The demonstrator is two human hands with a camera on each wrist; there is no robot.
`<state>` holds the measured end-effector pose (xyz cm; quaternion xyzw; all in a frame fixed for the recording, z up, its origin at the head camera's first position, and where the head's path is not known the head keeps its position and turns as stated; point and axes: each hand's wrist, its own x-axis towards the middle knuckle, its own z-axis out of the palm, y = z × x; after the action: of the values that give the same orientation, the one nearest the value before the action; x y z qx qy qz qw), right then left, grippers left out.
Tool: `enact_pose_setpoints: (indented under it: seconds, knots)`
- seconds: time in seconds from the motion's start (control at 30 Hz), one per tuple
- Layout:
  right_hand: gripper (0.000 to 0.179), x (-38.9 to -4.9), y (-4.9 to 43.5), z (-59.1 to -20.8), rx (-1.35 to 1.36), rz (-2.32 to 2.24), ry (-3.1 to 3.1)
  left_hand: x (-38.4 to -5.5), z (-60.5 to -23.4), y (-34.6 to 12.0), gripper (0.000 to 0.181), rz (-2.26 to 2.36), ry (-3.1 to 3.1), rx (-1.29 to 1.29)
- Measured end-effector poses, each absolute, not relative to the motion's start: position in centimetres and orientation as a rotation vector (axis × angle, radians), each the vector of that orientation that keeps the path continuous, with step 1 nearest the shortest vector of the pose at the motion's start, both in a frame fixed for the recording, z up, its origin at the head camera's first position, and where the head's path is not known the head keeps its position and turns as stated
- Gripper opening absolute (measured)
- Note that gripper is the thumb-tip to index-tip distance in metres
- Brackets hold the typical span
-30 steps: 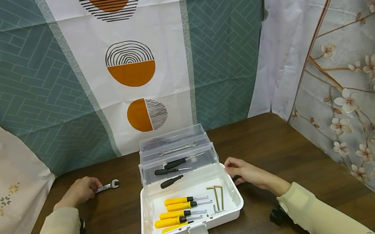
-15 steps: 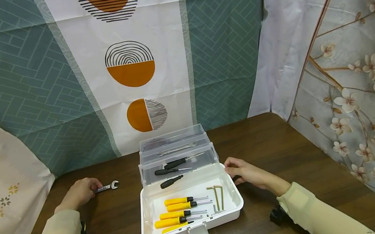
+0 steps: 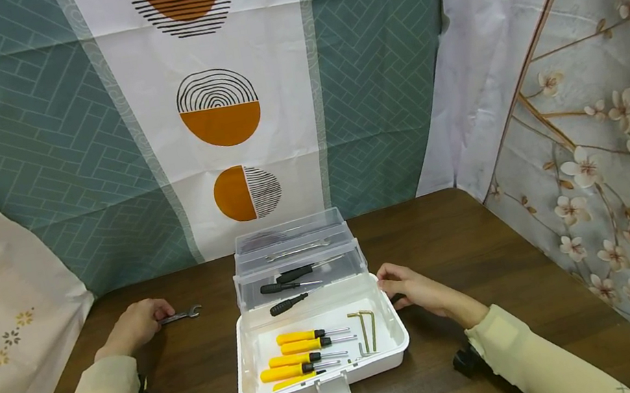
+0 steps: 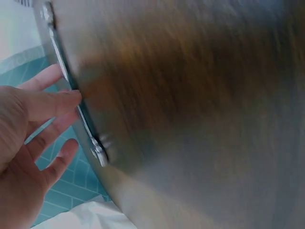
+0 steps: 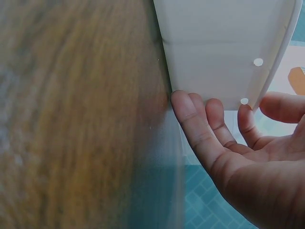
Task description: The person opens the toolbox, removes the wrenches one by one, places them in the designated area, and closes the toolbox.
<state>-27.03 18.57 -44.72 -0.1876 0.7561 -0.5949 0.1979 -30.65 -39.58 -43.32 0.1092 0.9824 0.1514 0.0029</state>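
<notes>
My left hand (image 3: 135, 325) pinches a silver open-end wrench (image 4: 86, 119) between thumb and fingers, at the left of the table. One open end of the wrench points right in the head view; whether it touches the tabletop I cannot tell. A white toolbox (image 3: 375, 368) stands with its lid up in the middle. At its right rear corner is my right hand (image 3: 408, 288), thumb at the rim and curled fingers against the outer wall (image 5: 214, 52). Yellow-handled screwdrivers (image 3: 297, 359) and brass hex keys (image 3: 372, 331) lie inside the box.
Clear tiered trays (image 3: 300, 254) rise behind the box, bearing black-handled screwdrivers (image 3: 296, 273) and another wrench (image 3: 297, 250). A white latch (image 3: 334, 391) hangs from the box front. Patterned cloth (image 3: 234, 196) hangs behind the brown table (image 3: 433, 232).
The left hand has shifted very slightly to the right, and the wrench's visible end looks turned, showing narrower than before. My right hand and the toolbox stay essentially where they were.
</notes>
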Motion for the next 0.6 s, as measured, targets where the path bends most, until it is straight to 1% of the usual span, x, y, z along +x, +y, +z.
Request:
enact_pose_setpoints:
  seconds: [0.33, 0.6]
  knots:
    - [0.021, -27.0, 18.6, -44.5, -0.528, -1.677, 2.119, -31.2, -41.6, -36.9, 0.027, 0.661, 3.109, 0.481]
    - [0.021, -27.1, 18.6, -44.8, -0.536, -1.67, 2.112, -31.1, -40.4, -35.7, 0.023, 0.813, 3.098, 0.493]
